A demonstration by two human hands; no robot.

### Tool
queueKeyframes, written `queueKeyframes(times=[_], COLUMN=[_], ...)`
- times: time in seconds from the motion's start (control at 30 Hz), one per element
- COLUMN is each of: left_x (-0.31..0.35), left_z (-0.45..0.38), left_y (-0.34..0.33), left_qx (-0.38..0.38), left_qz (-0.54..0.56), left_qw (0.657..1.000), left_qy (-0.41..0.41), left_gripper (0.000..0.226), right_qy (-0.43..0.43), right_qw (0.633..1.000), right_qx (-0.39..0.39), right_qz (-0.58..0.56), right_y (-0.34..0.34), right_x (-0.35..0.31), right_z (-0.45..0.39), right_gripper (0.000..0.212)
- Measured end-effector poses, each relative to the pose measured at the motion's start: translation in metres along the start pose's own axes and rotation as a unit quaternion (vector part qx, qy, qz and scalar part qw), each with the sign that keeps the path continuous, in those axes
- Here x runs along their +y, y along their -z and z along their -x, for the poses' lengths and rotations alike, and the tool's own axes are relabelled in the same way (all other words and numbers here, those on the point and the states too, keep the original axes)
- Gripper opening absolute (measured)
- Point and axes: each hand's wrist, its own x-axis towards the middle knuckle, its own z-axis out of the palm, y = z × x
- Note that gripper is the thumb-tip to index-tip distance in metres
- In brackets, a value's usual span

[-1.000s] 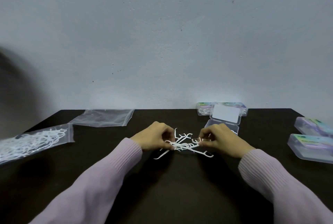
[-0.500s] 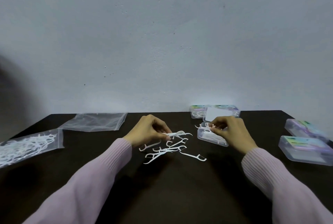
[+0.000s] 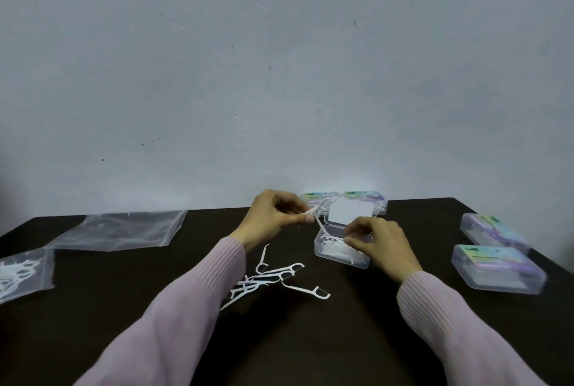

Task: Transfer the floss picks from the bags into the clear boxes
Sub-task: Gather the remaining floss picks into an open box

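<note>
The table [image 3: 310, 339] has a dark, smooth top with a dull, matt look. On it the open box [image 3: 341, 253] is clear hard plastic with a slight gloss, its raised lid [image 3: 351, 211] frosted pale. The closed boxes at the right [image 3: 497, 270] are the same clear plastic, with shiny, rainbow-tinted labels on top. The loose picks [image 3: 279, 277] are white matt plastic. At the far left lies a bag [image 3: 124, 230] of thin, clear, crinkled plastic film that catches the light. The sleeves [image 3: 186, 308] are soft ribbed knit cloth, pale lilac. The wall [image 3: 279, 75] behind is painted matt, faintly rough and speckled.
</note>
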Motion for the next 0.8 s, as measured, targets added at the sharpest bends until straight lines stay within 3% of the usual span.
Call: queueKeyframes(times=[0.27, 0.57, 0.8], left_x=[-0.004, -0.013, -0.024], left_z=[-0.021, -0.03, -0.025], left_y=[-0.026, -0.042, -0.052], left_qx=[0.027, 0.04, -0.045], left_qz=[0.153, 0.086, -0.077], left_qw=[0.987, 0.994, 0.996], left_qy=[0.044, 0.055, 0.018], left_gripper=[0.009, 0.013, 0.024], right_qy=[0.027, -0.041, -0.087], right_qw=[0.966, 0.986, 0.973], right_qx=[-0.025, 0.078, 0.143], right_qz=[-0.257, -0.143, -0.157], right_y=[0.007, 0.011, 0.01], right_x=[-0.01, 0.018, 0.025], right_z=[0.001, -0.004, -0.007], right_gripper=[0.015, 0.015, 0.014])
